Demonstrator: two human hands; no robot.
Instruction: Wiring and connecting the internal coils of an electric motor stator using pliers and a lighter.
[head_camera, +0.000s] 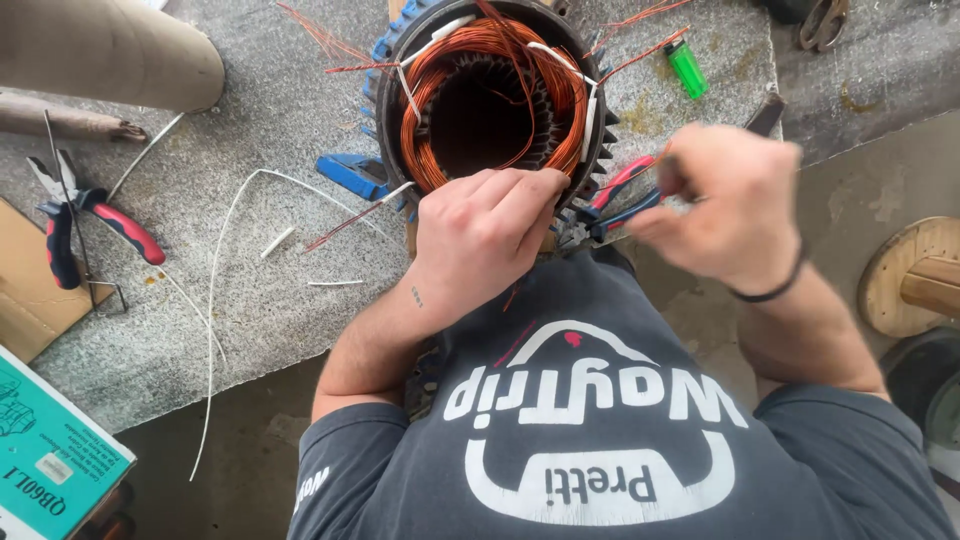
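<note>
Grey speckled stone forms the bench (250, 150) we lean over, with a motor stator (492, 95) standing at its near edge, copper windings (440, 70) looping around its bore. Our left hand (485, 235) rests curled on the stator's near rim, fingertips pinching at the copper wires there. Our right hand (725, 200), blurred, is closed around red-and-blue pliers (615, 205) whose nose points toward that same spot. We judge this to be dressing the coil ends; the next move seems to need a steady, careful nip without nicking neighbouring wire. Spare pliers (90, 215) lie well to the left.
</note>
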